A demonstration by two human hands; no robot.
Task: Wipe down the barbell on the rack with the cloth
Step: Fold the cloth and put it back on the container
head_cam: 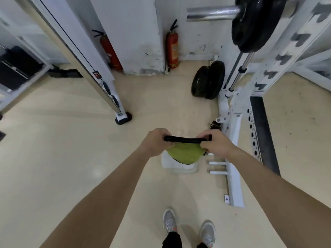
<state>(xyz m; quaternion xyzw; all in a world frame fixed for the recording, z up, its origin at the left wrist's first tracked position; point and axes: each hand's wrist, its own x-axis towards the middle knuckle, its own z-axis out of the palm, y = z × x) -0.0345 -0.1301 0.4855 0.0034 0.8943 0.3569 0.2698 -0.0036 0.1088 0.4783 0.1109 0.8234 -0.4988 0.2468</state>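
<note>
Fingers of the left hand (pixel 155 142) curl around one end of a short black bar (pixel 186 139); fingers of the right hand (pixel 215 144) pinch its other end together with the top edge of the green cloth (pixel 185 153), which hangs just below the bar between both hands. The barbell (pixel 213 13) sits high on the white rack (pixel 286 56), well apart from the hands, one chrome sleeve showing with black plates (pixel 256 24) on it. Two more plates (pixel 208 80) lean at the rack's foot on the floor. Two red fire extinguishers (pixel 172 46) stand by the wall.
</note>
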